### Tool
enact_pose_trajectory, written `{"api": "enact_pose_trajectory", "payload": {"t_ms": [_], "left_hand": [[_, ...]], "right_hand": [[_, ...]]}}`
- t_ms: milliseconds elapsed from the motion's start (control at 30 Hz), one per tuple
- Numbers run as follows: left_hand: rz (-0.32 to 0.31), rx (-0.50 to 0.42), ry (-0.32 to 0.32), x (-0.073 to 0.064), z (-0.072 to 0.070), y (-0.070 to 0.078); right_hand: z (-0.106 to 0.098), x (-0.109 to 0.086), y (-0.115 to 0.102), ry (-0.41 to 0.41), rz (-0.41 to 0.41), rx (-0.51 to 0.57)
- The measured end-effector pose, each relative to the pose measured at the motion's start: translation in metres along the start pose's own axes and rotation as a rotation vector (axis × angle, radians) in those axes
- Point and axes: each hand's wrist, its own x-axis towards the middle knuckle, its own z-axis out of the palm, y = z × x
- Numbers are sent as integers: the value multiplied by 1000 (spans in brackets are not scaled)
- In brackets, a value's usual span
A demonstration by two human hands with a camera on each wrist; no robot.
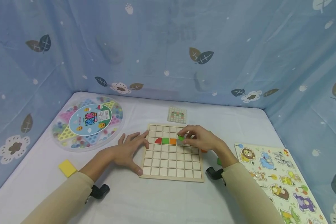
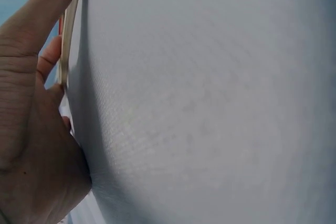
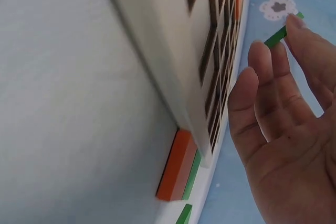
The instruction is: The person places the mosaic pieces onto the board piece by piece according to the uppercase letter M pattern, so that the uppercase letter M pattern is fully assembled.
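Observation:
A wooden grid board (image 1: 168,162) lies on the white table. One of its rows carries a red rounded tile (image 1: 158,141), a green square tile (image 1: 165,141) and an orange square tile (image 1: 172,141). My left hand (image 1: 128,151) rests along the board's left edge, fingers spread, the thumb by the near corner. Over the board, just right of the orange tile, my right hand (image 1: 198,137) pinches a small green tile (image 3: 277,37) between thumb and fingertips. In the right wrist view this green tile is held tilted, above the grid.
Beyond the board lies a small pattern card (image 1: 177,115). An orange block (image 3: 177,166) and green pieces sit by the board's right side. A round marble game box (image 1: 118,107) and a yellow block (image 1: 67,168) are at left, an animal puzzle (image 1: 264,177) at right.

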Motion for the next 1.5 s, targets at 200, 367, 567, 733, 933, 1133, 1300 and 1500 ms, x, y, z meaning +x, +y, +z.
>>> {"api": "enact_pose_trajectory", "payload": {"t_ms": [200,367,567,733,933,1133,1300,1500], "left_hand": [[9,8,7,0,1,-3],[8,4,5,-1,0,-1],[5,13,4,-1,-1,0],[10,4,9,1,-3,2],[2,-7,0,2,-1,3],[1,2,0,0,-1,2],[6,6,-5,0,-1,1],[7,7,1,-1,-1,2]], "right_hand": [[3,9,-2,-40,-20,5],[4,13,-1,-63,-8,-26],[5,16,-5,-85,39,-103],[1,15,-9,-77,119,-153],[3,15,-8,-83,140,-165],[8,17,-7,-78,138,-181],[8,16,-8,-67,126,-199],[9,15,-8,-63,118,-198]]}}
